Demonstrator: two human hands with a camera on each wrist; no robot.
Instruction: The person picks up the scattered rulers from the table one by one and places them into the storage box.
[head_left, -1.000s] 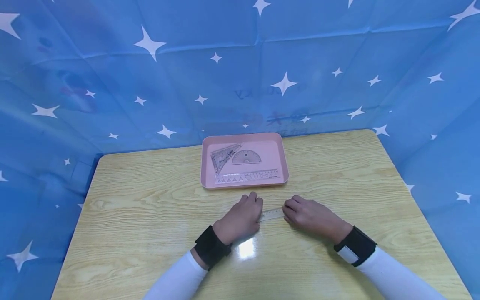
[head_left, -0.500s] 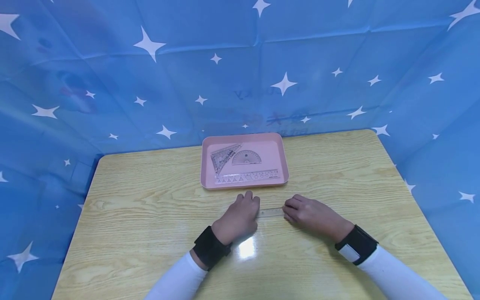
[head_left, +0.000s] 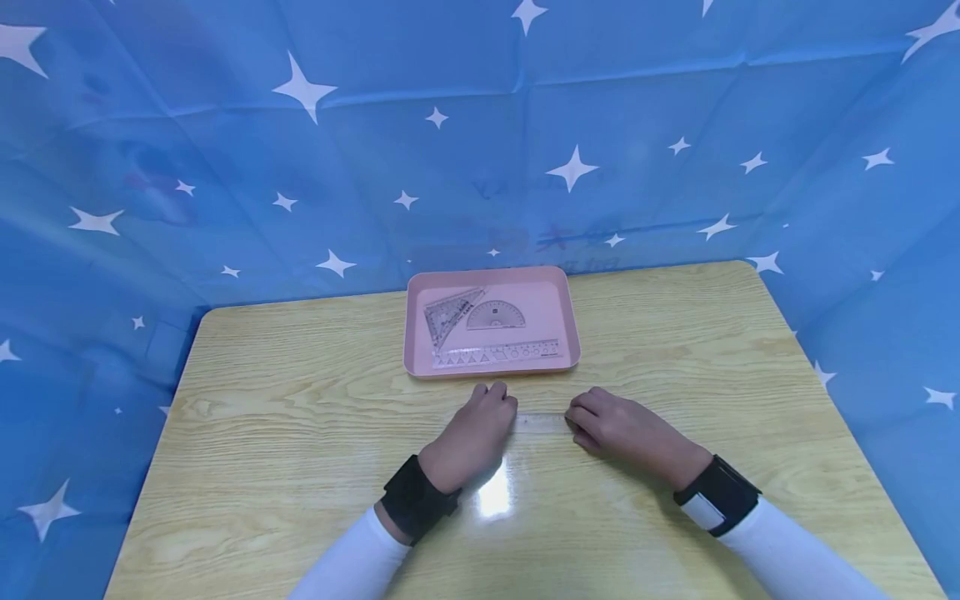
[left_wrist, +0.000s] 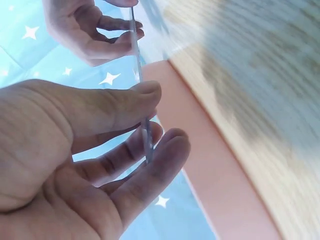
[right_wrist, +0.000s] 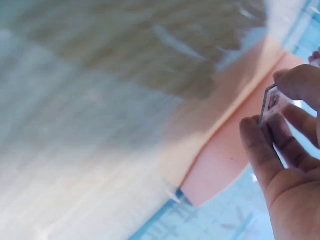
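A clear plastic ruler (head_left: 541,423) spans the gap between my two hands in front of the tray. My left hand (head_left: 475,435) pinches its left end; in the left wrist view the ruler (left_wrist: 137,62) appears as a thin edge between thumb and fingers. My right hand (head_left: 628,431) holds the other end, and its squared corner (right_wrist: 270,104) shows between thumb and fingertips in the right wrist view. Behind the hands sits a pink tray (head_left: 570,342). In it lie a set square (head_left: 450,315), a protractor (head_left: 497,315) and a second clear ruler (head_left: 497,353).
The wood-grain table (head_left: 285,400) carries the tray near its back edge. A blue cloth (head_left: 420,150) with white stars rises behind and along both sides. Glare shows on the tabletop in front of the left hand.
The ruler between the hands has turned, and its face with tick marks shows fainter than before. The left hand has shifted slightly left. The tray's contents have stayed put.
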